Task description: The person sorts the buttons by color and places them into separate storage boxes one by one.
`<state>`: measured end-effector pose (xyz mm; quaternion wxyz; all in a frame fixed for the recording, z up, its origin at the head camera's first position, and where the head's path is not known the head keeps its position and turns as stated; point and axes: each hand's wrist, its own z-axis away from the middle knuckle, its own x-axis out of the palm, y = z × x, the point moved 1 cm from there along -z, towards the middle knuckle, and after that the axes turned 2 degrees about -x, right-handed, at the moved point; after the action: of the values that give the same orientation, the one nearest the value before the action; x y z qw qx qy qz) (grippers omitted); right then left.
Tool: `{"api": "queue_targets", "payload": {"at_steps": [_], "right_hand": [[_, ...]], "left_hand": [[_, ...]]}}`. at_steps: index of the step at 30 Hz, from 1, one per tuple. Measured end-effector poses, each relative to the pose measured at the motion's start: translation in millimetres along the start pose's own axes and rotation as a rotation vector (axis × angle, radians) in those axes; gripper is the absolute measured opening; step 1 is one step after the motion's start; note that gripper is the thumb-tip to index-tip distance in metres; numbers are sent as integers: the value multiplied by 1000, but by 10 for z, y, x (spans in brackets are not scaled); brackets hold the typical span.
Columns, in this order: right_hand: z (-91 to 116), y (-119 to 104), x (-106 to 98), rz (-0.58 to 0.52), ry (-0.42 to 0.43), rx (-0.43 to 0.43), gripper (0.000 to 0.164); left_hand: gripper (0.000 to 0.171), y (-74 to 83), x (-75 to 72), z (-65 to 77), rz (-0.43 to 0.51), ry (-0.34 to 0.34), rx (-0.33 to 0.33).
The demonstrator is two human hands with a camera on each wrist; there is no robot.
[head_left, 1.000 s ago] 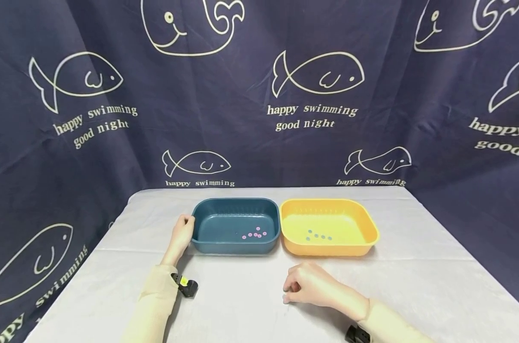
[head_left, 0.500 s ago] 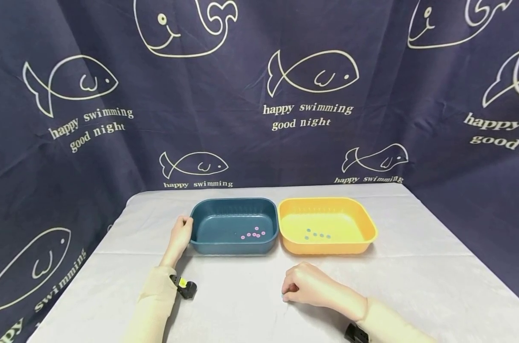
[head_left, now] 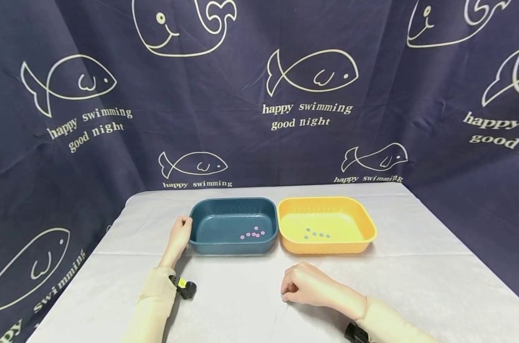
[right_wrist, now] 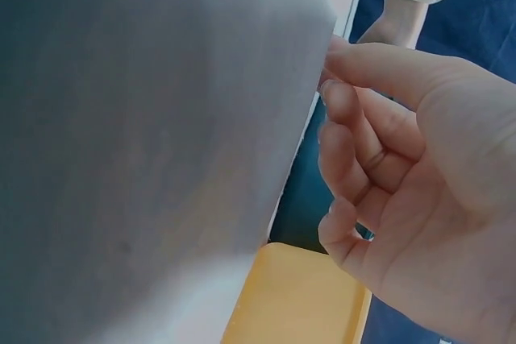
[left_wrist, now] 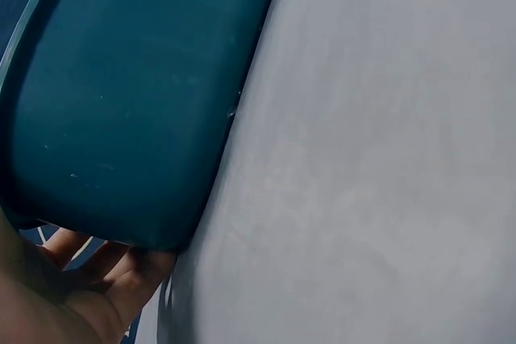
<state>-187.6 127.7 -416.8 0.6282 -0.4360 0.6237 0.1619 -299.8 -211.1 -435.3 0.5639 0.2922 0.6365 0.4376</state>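
My left hand (head_left: 180, 232) grips the left end of a dark teal-blue plastic bin (head_left: 233, 248), its fingers curled against the end wall. In the left wrist view, the fingers (left_wrist: 133, 275) lie along that wall. Several small flat pink discs (head_left: 253, 234) lie on this bin's floor. Low over the tabletop in front of a yellow bin (head_left: 328, 248), my right hand (head_left: 306, 285) pinches a tiny light-blue piece (head_left: 282, 296) between thumb and index finger, mostly hidden by the fingertips. Several small light-blue discs (head_left: 314, 234) are inside the yellow bin.
Both bins stand side by side on a table with a white cloth (head_left: 233, 295), near its back edge. Behind and beside the table hangs a dark blue curtain (head_left: 225, 109) with fish drawings. A black wrist camera (head_left: 186, 288) sits on the left wrist.
The head view has shifted slightly. My right hand stays almost in place with its fingertips together, and the left hand keeps its grip on the bin.
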Motion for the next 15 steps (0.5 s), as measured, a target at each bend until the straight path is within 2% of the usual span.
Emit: {"api": "queue_targets", "payload": {"at_steps": [7,15], "right_hand": [[-5,-29,-15,9,37,-18,5],[-18,13,-33,2,163,-18,5]], "left_hand": [[33,-18,-11,-4,10,-12,-13],[36,-9,-15,1,8,-21,-15]]}}
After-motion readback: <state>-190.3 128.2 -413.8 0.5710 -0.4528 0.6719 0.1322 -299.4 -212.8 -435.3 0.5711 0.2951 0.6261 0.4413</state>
